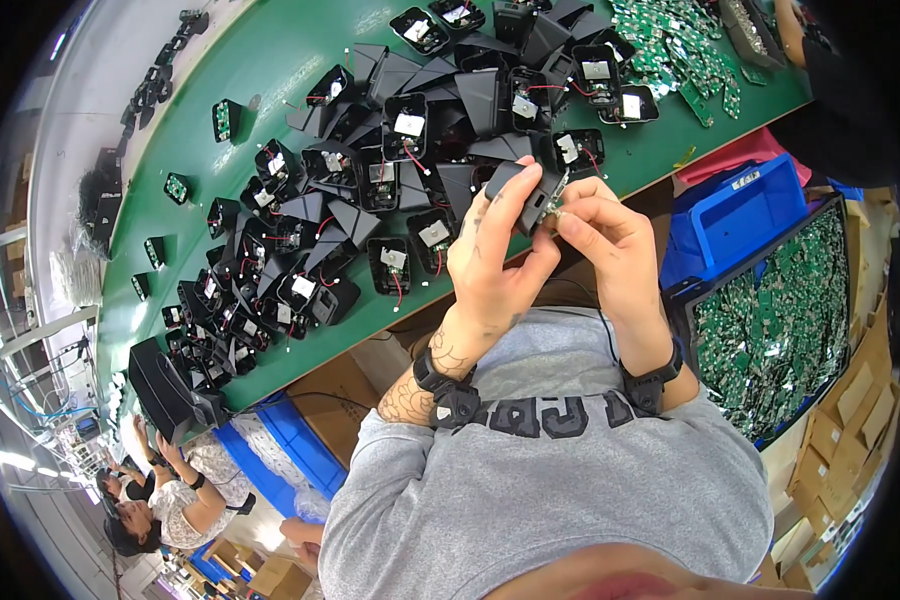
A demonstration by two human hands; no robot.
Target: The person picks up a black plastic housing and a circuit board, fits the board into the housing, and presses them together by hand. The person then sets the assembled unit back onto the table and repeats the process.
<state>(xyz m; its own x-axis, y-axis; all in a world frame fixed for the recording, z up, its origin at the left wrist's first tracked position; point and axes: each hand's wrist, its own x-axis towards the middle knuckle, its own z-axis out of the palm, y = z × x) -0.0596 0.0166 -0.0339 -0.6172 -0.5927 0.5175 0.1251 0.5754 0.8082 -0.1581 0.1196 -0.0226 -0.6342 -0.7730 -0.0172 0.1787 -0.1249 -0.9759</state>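
Both hands raised together above the near edge of the worktop (270, 60). Left hand (490, 262) clamped on a small black plastic housing (525, 195), thumb and fingers wrapped round its body. Right hand (610, 235) closed at the housing's right end, fingertips pinching a small part there; the part is too small to identify. Black wristwatch on each wrist. Just right of the person, a black tray of green circuit boards (775, 320) with a blue bin (735, 205) beside it. Beyond the hands, a dense pile of black housings (370, 190) with red wires covers the green worktop. Far right: loose green circuit boards (675, 50).
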